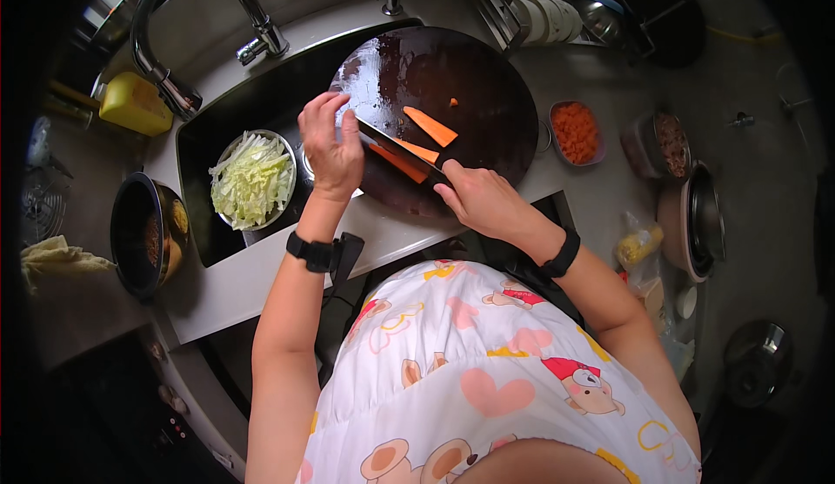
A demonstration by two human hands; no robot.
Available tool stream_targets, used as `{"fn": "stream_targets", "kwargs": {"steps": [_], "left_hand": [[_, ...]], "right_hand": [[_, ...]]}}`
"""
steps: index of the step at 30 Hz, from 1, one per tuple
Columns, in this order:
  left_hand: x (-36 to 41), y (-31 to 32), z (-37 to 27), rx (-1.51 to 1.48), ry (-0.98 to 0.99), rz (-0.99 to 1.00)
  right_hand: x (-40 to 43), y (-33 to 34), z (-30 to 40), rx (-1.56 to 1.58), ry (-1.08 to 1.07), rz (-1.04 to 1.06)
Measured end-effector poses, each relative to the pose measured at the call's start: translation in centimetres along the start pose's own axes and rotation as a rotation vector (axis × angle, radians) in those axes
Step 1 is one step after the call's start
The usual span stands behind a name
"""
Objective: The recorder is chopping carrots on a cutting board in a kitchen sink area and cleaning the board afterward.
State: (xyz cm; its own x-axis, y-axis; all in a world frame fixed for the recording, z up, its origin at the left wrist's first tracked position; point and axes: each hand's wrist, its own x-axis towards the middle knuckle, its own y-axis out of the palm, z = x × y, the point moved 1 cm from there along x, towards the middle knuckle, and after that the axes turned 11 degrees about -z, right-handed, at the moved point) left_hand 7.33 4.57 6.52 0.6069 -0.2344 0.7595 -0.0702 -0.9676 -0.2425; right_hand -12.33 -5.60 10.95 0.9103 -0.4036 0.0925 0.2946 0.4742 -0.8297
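My right hand [486, 200] grips the handle of a kitchen knife [391, 137], its blade slanting across a round dark chopping board [483, 66]. At the blade's far end is my left hand [331, 148], fingers apart and thumb by the tip; whether it touches the metal is unclear. One long carrot piece [430, 126] lies beyond the knife, and a second carrot piece [417, 151] is close against the blade. Orange also shows along the blade's near side, either a slice or a reflection. A small carrot bit [454, 102] rests farther back.
Shredded cabbage [254, 181] fills a metal bowl in the sink [222, 112], which the board partly covers. A faucet [150, 40] arches behind. Diced carrot [575, 133] sits in a container at right, near a tub of minced food [670, 145]. A dark pot [147, 236] stands left.
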Motion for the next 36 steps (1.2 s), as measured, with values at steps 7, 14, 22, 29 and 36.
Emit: {"fn": "stream_targets", "kwargs": {"steps": [7, 14, 22, 29, 36], "left_hand": [[-0.7, -2.5, 1.1, 0.039, -0.081, -0.021], [-4.3, -2.5, -1.6, -0.093, -0.047, 0.217], [-2.5, -2.4, 0.2, -0.073, -0.222, 0.034], [-3.6, -1.6, 0.1, 0.047, -0.023, 0.498], [-2.7, -0.6, 1.3, 0.005, -0.003, 0.795]], "right_hand": [[-0.2, 0.0, 0.5, -0.028, -0.027, -0.004], [-0.4, 0.1, 0.4, -0.014, -0.032, -0.024], [-0.8, 0.0, 1.0, -0.020, -0.048, -0.025], [-0.3, -0.7, 0.4, -0.017, 0.036, -0.060], [-0.9, -1.3, 0.3, 0.049, 0.046, -0.098]]}}
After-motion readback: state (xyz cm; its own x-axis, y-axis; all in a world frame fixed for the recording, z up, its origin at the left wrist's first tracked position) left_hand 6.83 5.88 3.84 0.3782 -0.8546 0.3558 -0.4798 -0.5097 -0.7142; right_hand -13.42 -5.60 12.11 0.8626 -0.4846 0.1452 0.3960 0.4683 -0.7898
